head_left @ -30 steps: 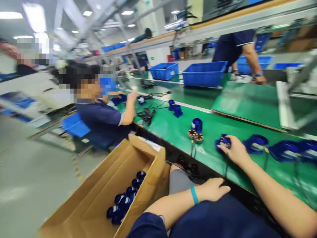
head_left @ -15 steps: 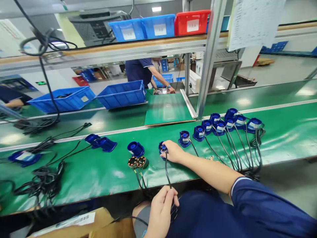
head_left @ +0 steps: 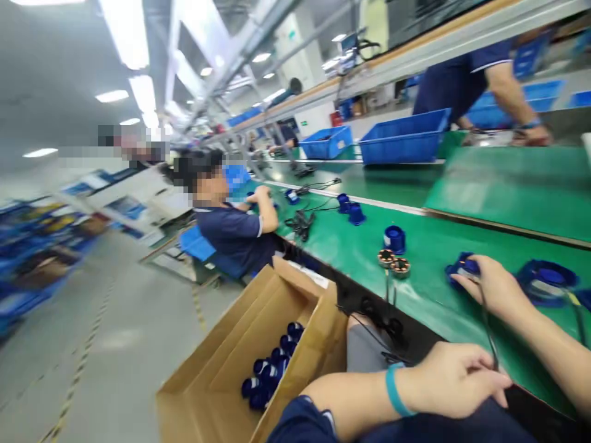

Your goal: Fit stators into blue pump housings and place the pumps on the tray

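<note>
My right hand (head_left: pixel 496 280) is closed around a small blue motor housing (head_left: pixel 455 269) on the green bench top. A black cable (head_left: pixel 486 314) runs from that housing down to my left hand (head_left: pixel 455 378), whose fingers are pinched round it near the bench's front edge. To the left of my right hand stands another blue housing (head_left: pixel 394 239). Two copper-wound stators (head_left: pixel 399 266) lie just in front of it, their leads hanging over the edge. Right of my right hand is a further blue housing (head_left: pixel 548 282), blurred, with its own cable.
An open cardboard box (head_left: pixel 217 357) at my left contains several blue housings (head_left: pixel 268 375). A co-worker (head_left: pixel 231 221) sits farther along the bench. Across it, another person's arm (head_left: pixel 512 92) reaches down near blue bins (head_left: pixel 406 138). Black cables (head_left: pixel 301 225) lie bundled on the bench.
The view has swung left, bringing the cardboard box and seated co-worker into sight. Both hands keep their holds on the housing and its cable.
</note>
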Demonstrator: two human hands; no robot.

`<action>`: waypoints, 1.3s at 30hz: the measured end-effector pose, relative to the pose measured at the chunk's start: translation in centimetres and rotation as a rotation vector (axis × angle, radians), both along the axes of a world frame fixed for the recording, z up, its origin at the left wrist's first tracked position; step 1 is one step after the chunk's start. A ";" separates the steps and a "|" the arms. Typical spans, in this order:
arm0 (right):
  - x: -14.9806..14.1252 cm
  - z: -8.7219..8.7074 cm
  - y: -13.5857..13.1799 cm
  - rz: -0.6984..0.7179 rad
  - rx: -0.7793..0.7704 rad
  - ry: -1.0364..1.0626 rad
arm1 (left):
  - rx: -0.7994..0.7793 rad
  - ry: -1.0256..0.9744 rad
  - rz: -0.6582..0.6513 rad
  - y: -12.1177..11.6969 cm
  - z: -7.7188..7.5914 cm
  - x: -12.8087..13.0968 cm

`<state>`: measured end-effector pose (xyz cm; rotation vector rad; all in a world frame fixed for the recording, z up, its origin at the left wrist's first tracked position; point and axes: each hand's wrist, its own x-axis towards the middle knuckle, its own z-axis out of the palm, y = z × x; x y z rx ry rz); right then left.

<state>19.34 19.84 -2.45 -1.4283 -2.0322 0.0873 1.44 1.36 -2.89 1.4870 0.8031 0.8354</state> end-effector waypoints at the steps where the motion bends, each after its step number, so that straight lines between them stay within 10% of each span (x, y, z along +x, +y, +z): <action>1: 0.3 -0.1 0.8 0.031 -0.046 -0.014 | 0.019 0.084 0.018 0.6 -0.9 0.2; 10: 2.0 -0.9 3.0 -0.048 -0.043 -0.026 | 0.039 0.613 0.016 2.8 -9.6 -2.3; 14: 1.7 0.3 3.9 0.002 -0.079 -0.283 | 0.139 0.433 -0.094 1.8 -6.9 -1.0; 19: 1.6 5.7 4.9 -0.156 -0.225 -0.471 | 0.341 0.303 0.036 0.5 -1.0 0.9; 23: -1.5 7.6 2.6 -0.105 0.001 -0.342 | 0.497 0.411 0.122 0.5 -0.9 1.1; 31: -11.6 1.7 -3.6 0.256 -0.178 -0.380 | 0.263 0.324 0.074 0.1 -7.9 -1.4; 39: -12.3 0.0 -3.4 0.233 -0.225 -0.403 | -0.675 -0.244 1.049 2.5 -16.4 -13.4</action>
